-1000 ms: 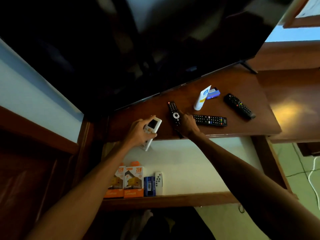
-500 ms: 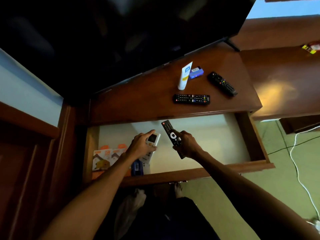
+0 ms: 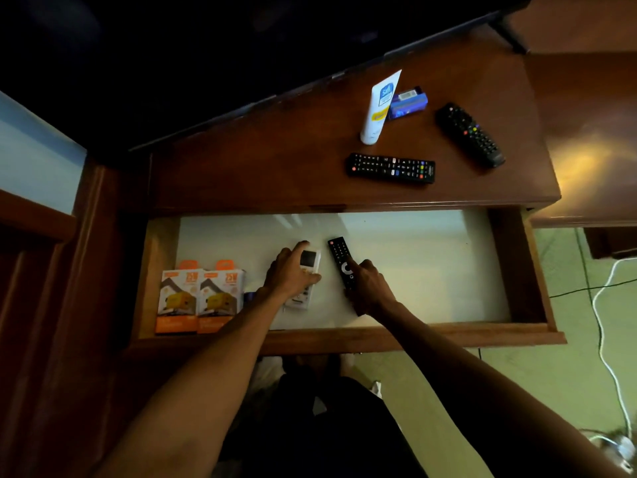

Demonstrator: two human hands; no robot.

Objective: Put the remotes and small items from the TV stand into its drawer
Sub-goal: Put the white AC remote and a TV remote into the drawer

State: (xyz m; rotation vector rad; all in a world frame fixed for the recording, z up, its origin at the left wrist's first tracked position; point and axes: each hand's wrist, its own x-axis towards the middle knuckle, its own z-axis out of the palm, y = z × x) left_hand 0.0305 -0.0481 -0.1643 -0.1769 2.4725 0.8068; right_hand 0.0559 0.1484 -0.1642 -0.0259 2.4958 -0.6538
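Observation:
The drawer [image 3: 517, 270] of the TV stand [image 3: 258, 167] is pulled out, with a white floor. My left hand [image 3: 289, 274] grips a white remote [image 3: 307, 262] that lies low on the drawer floor. To its right, my right hand [image 3: 370, 288] holds a slim black remote [image 3: 339, 255], also down on the drawer floor. On the stand's top lie two black remotes [image 3: 391, 168] [image 3: 470, 134], a white tube [image 3: 377, 108] and a small blue box [image 3: 408, 103].
Two orange and white boxes [image 3: 198, 296] stand in the drawer's left end, with a dark blue item [image 3: 250, 296] beside them. The dark TV screen [image 3: 241, 46] hangs over the stand's back. White and black cables [image 3: 603, 305] run across the green floor at the right.
Both hands carried their remotes from the stand's top down into the drawer. The remotes now rest on the drawer floor. The view tilted down.

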